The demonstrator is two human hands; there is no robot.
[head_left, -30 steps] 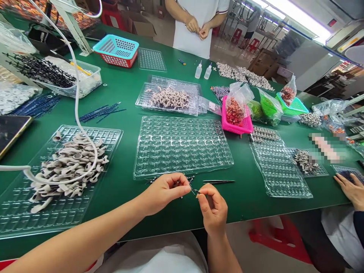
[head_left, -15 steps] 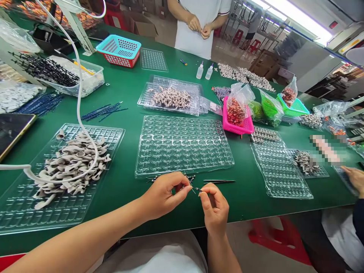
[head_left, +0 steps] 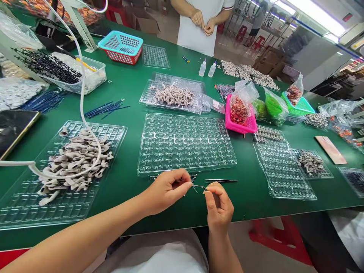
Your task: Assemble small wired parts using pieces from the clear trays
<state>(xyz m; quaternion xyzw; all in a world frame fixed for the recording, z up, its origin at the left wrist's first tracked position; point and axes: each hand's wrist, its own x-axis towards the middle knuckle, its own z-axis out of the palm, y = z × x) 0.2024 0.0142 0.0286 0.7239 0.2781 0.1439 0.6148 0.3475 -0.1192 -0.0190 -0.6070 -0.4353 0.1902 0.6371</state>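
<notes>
My left hand (head_left: 170,189) pinches one end of a thin dark wire piece (head_left: 200,186) below the clear moulded tray (head_left: 186,144). The other end is between the thumb and fingers of my right hand (head_left: 218,203). The piece spans the short gap between both hands. Behind my left hand several small dark wire parts (head_left: 194,177) show, partly hidden by the fingers. Metal tweezers (head_left: 222,181) lie just beyond my right hand, untouched.
Grey-white curved parts (head_left: 75,159) are heaped on a left tray, and more (head_left: 174,94) on stacked trays behind. A pink basket (head_left: 247,126) holds bagged red parts. Across the table stands a person (head_left: 200,24). Two bottles (head_left: 203,69) stand near the far edge.
My hands have moved slightly apart, and more of the thin piece shows between them. The whole view has shifted a little. The neighbour's hand at the far right has gone from view.
</notes>
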